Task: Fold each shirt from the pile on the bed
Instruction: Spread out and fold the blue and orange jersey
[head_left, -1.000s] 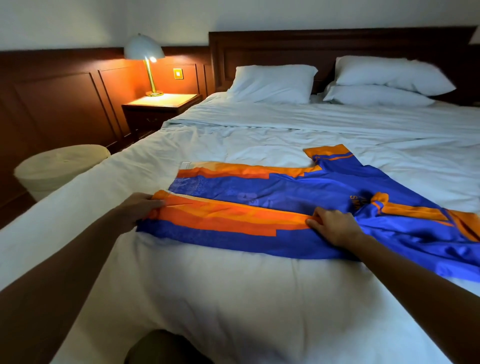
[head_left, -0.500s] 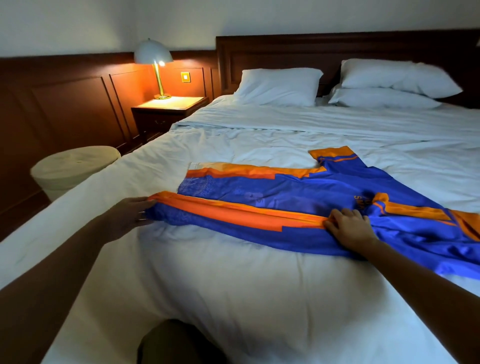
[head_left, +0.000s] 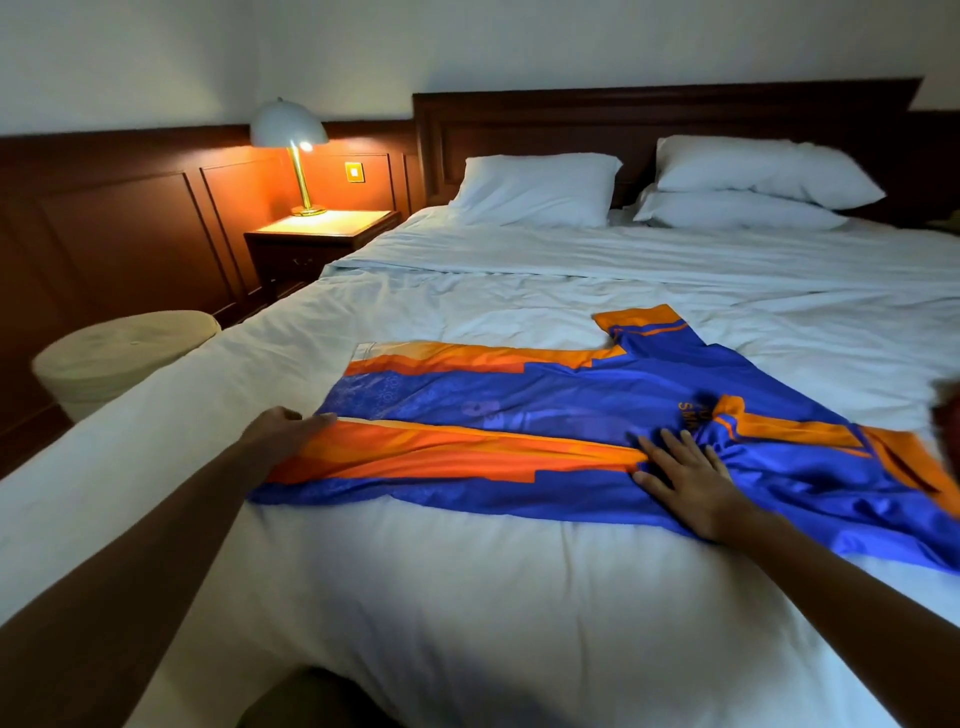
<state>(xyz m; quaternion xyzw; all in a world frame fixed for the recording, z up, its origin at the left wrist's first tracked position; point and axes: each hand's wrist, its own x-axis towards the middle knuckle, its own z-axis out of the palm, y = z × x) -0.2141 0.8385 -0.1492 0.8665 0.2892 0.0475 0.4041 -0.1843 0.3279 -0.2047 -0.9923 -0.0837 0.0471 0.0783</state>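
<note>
the shirt (head_left: 519, 405) lies flat between your left grip (head_left: 283, 436) and right grip (head_left: 685, 483). the bed (head_left: 467, 597) lies bare ahead of both grips up to the pillows (head_left: 535, 189), and behind them too. outward of the left grip, off the bed, stand a basket (head_left: 119, 353) and nightstand (head_left: 317, 239).

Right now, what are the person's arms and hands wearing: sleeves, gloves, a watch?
Nothing that shows. Both forearms are bare to the picture's edge, no sleeves in view. The left hand and right hand are ungloved, with no watch, bracelet or ring visible.
</note>
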